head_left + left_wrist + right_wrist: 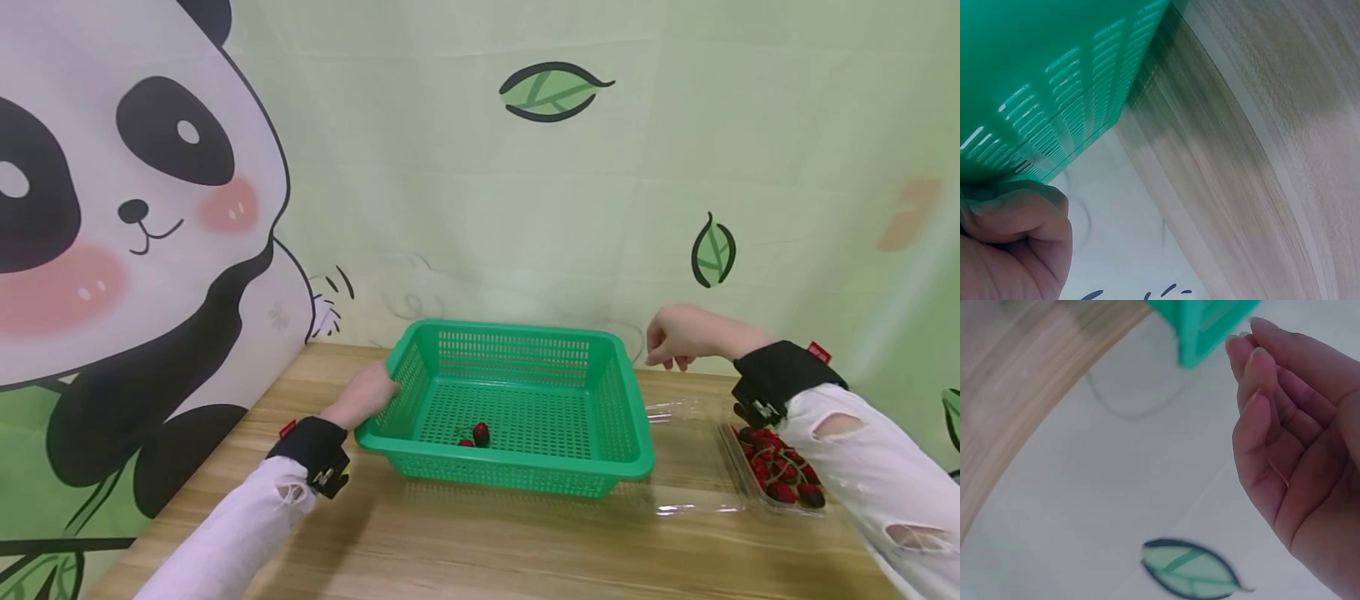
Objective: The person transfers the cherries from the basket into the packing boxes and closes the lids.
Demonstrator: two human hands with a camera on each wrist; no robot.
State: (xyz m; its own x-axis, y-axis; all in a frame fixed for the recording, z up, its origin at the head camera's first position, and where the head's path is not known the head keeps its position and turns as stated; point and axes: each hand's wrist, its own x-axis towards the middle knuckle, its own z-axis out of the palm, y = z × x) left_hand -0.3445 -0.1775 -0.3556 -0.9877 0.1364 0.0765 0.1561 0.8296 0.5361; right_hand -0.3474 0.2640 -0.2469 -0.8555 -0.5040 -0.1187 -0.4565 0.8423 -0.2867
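Observation:
My left hand [365,395] grips the left rim of a green plastic basket [517,478]; in the left wrist view its curled fingers [1029,215] are against the slotted side. Inside the basket, near its front wall, lie two small dark red fruits [481,434] that look like cherries. My right hand [693,333] hovers beyond the basket's back right corner, fingers loosely bent. Up close in the right wrist view, nothing shows between its fingertips. A clear plastic box [738,467] of similar red fruits [780,471] stands under my right forearm, partly covered by the sleeve.
The box's transparent lid [697,507] lies folded out between it and the basket. All of this stands on a wood-grain table [450,550]. Behind the table hangs a pale green cloth [465,167] printed with a panda and leaves.

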